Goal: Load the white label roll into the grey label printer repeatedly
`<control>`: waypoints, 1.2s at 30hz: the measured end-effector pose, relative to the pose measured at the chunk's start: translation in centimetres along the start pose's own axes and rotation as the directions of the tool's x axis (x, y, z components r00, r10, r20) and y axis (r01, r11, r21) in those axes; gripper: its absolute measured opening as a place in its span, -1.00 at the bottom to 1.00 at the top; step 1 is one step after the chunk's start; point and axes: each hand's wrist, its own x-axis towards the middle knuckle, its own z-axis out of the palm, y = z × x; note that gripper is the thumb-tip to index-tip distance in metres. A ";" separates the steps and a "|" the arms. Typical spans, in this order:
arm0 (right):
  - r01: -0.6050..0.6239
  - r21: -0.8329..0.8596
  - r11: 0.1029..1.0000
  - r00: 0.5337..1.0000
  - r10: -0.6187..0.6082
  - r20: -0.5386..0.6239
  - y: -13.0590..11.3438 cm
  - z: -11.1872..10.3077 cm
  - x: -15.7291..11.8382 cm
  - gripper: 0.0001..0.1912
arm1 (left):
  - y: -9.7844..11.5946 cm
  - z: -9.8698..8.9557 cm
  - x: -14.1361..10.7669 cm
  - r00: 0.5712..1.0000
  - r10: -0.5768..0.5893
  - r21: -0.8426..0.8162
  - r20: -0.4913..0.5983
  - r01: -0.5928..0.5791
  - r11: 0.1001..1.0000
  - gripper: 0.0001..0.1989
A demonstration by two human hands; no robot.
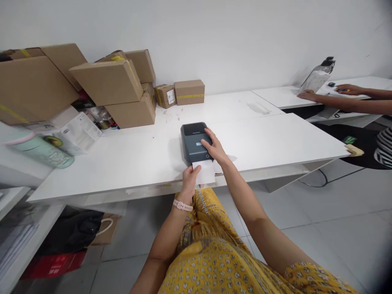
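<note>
A dark grey label printer stands on the white table near its front edge. From its front hangs a blank white paper label, reaching past the table edge. My left hand pinches the label's left side between thumb and fingers, just below the printer. My right hand rests on the printer's top and right side with its fingers apart. The thumb lies near a small light button, and the palm side of that hand is hidden.
Cardboard boxes are stacked at the left, with two small ones by the wall. A mint tumbler stands at far left beside a white box. At far right a co-worker's hands rest at another table with a bottle.
</note>
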 end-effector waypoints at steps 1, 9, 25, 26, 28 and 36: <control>0.001 0.008 1.000 1.000 -0.001 -0.003 0.0 0.0 -0.1 -0.16 | 0.0 0.1 0.1 1.000 0.003 -0.013 -0.005 -0.003 1.000 -0.42; -0.059 0.026 0.998 0.998 0.059 0.015 -0.9 -0.1 0.2 -0.32 | -0.9 -0.4 0.5 0.997 0.061 0.041 -0.036 -0.060 0.997 -0.45; -0.056 -0.147 0.988 0.944 0.101 0.315 -2.9 -2.6 2.8 -0.20 | -2.3 -1.8 1.8 0.996 0.059 0.123 0.069 -0.067 0.990 -0.52; -0.062 -0.123 0.990 0.954 0.095 0.285 -2.8 -2.4 2.5 -0.20 | -2.3 -1.9 1.6 0.994 0.074 0.155 0.075 -0.085 0.984 -0.55; -0.086 -0.053 0.995 0.976 0.095 0.197 -2.3 -1.9 1.7 -0.21 | -2.0 -2.3 1.0 0.987 0.158 0.252 0.024 -0.159 0.955 -0.59; -0.152 0.145 0.978 0.972 0.174 -0.154 -0.8 0.5 -3.1 -0.33 | 1.7 -2.0 1.2 0.865 0.502 0.462 -0.006 -0.443 0.769 -0.42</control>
